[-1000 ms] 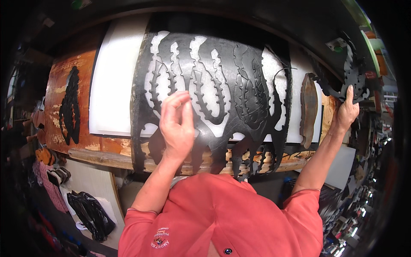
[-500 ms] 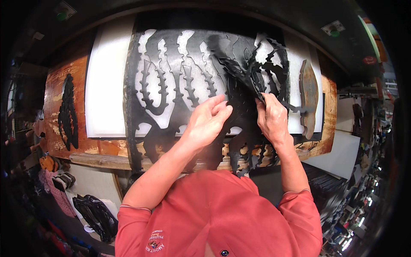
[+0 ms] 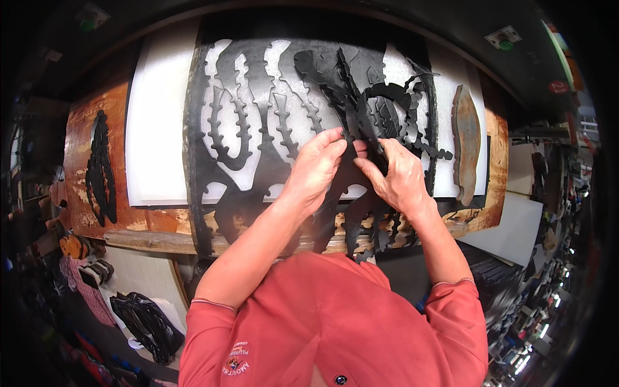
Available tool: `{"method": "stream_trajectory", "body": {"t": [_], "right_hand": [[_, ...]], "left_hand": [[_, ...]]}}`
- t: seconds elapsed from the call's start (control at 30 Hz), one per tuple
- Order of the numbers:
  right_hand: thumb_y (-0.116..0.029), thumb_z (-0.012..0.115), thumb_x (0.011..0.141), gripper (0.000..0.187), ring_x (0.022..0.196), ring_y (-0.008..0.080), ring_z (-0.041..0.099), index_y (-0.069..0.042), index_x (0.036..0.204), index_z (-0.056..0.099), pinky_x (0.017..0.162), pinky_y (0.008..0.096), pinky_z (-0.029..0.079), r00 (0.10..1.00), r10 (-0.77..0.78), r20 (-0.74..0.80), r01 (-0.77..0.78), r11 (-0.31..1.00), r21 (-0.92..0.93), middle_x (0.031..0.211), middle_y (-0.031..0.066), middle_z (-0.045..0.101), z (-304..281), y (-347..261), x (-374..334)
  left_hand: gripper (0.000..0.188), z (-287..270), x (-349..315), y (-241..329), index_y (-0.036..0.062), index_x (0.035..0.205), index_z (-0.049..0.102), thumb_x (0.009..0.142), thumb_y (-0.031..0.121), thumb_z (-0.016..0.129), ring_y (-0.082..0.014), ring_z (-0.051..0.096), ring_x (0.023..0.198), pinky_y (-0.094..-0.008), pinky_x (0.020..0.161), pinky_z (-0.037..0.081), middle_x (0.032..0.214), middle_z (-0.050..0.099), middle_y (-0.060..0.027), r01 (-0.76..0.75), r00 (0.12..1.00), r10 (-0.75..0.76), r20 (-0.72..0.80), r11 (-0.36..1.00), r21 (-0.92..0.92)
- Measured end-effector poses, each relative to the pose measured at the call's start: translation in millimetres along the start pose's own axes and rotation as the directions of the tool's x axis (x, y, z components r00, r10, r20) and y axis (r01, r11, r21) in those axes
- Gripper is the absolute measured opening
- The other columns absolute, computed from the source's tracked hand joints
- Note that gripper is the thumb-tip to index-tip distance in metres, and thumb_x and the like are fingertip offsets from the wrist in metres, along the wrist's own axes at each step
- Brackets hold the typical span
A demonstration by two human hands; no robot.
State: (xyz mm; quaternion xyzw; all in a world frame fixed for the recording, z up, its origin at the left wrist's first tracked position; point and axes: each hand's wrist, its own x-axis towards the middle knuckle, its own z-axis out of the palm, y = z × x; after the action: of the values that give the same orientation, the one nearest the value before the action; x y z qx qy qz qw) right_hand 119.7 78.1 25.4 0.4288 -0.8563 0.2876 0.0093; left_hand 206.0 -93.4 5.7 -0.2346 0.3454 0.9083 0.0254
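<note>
A black sheet with curved, notched cut-outs lies across a white board. Over its right half I hold a loose bunch of black notched cut pieces, fanned upward and crossing one another. My right hand is closed round the bunch's lower end. Just beside it, my left hand pinches the lower end of one black piece between thumb and fingers. Some fingertips are hidden behind the pieces. Right of the sheet lies a long, wavy-edged cutting die, its face rusty brown and grey.
A small pile of black cut pieces rests on the worn wooden table at left. A dark machine beam spans the far side. Below the table's near edge are a black bag at left and a stack of dark sheets at right.
My right hand has shifted slightly left and lower, bringing the bunch toward the middle. My left hand has moved up to it and taken hold of a piece.
</note>
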Motion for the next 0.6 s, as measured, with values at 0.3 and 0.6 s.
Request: {"method": "stream_trajectory", "body": {"t": [0.3, 0.6], "right_hand": [[-0.025, 0.072, 0.103, 0.028, 0.078, 0.0091, 0.056, 0.002, 0.108, 0.074, 0.071, 0.0289, 0.049, 0.830, 0.526, 0.183, -0.532, 0.651, 0.542, 0.084, -0.0018, 0.066, -19.8, 22.9, -1.1], [-0.026, 0.072, 0.105, 0.025, 0.078, 0.0053, 0.057, -0.002, 0.100, 0.074, 0.068, 0.0256, 0.048, 0.814, 0.526, 0.248, -0.496, 0.406, 0.768, 0.088, -0.0023, 0.069, -3.0, 11.6, 2.4]], "left_hand": [[0.042, 3.9, -27.0, -8.6, -0.0052, 0.147, 0.054, 0.107, 0.007, 0.060, -0.0178, 0.062, 0.128, -0.0318, 0.108, 0.050, 0.139, 0.065, -0.0134, -0.419, 0.866, 0.499, 0.020, 0.704, 0.573], [0.055, 34.9, -4.5, -17.2, -0.0070, 0.128, 0.059, 0.090, 0.024, 0.086, -0.0188, 0.071, 0.096, -0.0325, 0.086, 0.060, 0.113, 0.071, -0.0168, -0.251, 0.934, 0.356, 0.016, 0.625, 0.740]]}}
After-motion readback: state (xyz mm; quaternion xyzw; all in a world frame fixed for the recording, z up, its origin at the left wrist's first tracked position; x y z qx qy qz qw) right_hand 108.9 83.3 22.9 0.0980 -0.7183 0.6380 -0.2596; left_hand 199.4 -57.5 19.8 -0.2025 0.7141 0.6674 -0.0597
